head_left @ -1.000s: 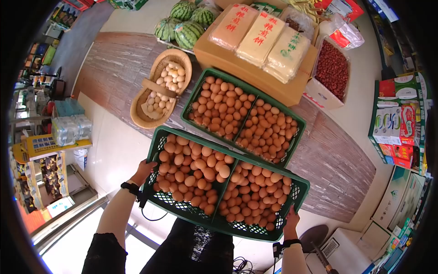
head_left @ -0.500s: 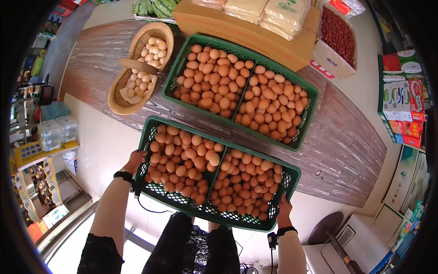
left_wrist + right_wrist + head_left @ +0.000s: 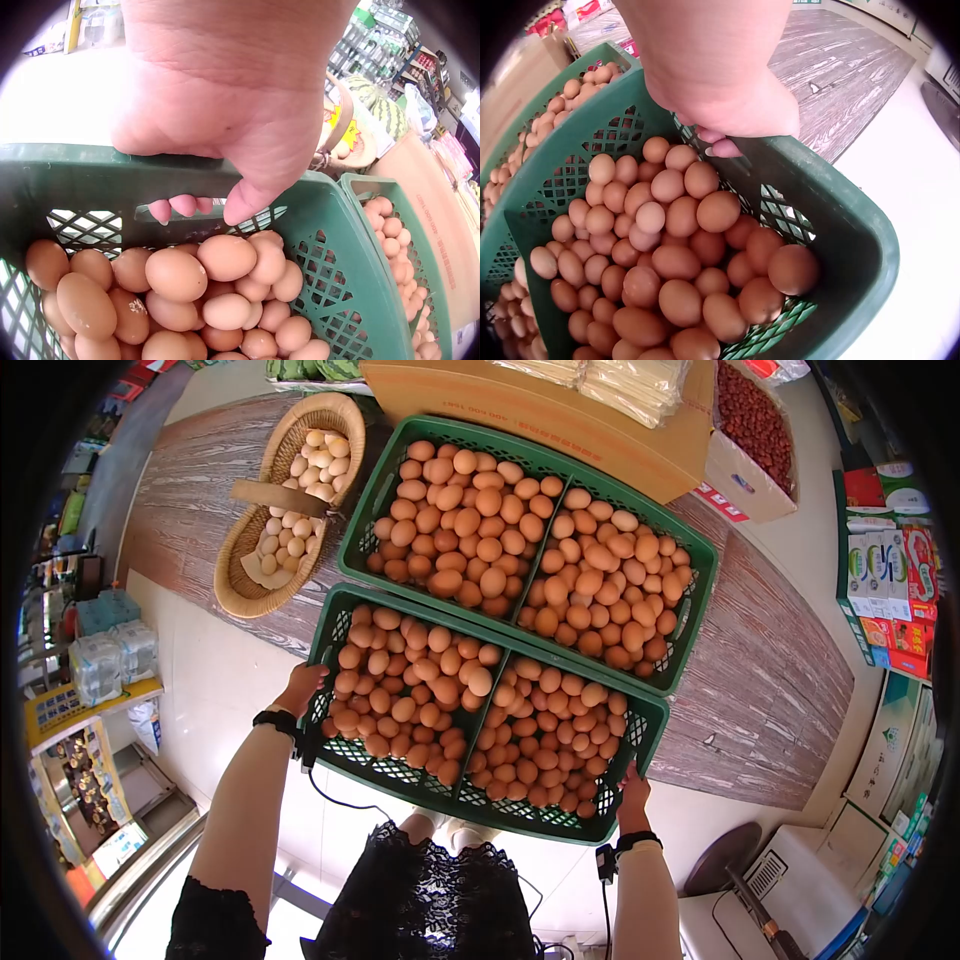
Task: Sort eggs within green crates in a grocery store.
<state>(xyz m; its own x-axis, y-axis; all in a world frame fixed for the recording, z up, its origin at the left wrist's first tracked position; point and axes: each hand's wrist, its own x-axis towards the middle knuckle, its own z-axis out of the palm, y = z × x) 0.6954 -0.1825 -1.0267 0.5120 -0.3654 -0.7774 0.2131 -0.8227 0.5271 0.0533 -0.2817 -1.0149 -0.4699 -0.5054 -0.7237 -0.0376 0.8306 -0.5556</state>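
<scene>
A green plastic crate point(image 3: 520, 826) of brown eggs point(image 3: 405, 708) is held between my two hands, over the near edge of the table, its far rim right at the second crate. My left hand point(image 3: 300, 688) grips the left end; in the left wrist view its fingertips point(image 3: 182, 204) come through the handle slot and the thumb hooks over the rim. On the right end, my right hand point(image 3: 634, 800) grips the rim, fingers curled inside, as the right wrist view shows. Behind lies the second green crate point(image 3: 376, 490), also filled with brown eggs and split by a divider.
A wicker basket point(image 3: 232, 582) of paler eggs stands left on the wood-patterned table point(image 3: 770, 660). Behind the crates is a cardboard box point(image 3: 440, 400) with packaged flat goods, beside a box of red dried fruit point(image 3: 755, 425). A round-topped stool point(image 3: 722, 858) stands lower right.
Seen first overlapping the second crate, the held crate then showed a gap, and now its far rim meets that crate's near side. Both hands keep their grip; the head view has tilted downward.
</scene>
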